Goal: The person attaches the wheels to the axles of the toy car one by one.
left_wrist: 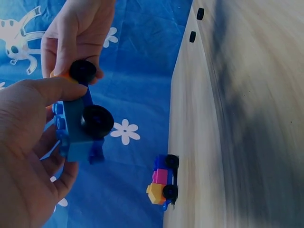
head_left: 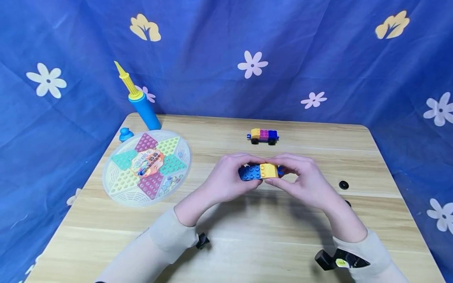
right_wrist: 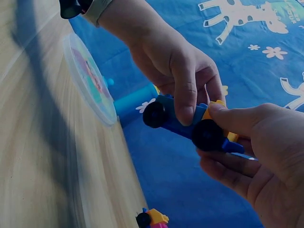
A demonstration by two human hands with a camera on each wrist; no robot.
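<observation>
On the left of the big wooden bench (head_left: 247, 243) lies a round game board (head_left: 150, 184). Above the bench, the left grip (head_left: 228, 177) pinches the blue end of a toy car (head_left: 260, 171) and the right grip (head_left: 308, 181) pinches its yellow end, so the car is up in the air between the two. Past them stands a little car with a pink middle (head_left: 263, 135), and two black wheels (head_left: 343, 184) lie to the right.
</observation>
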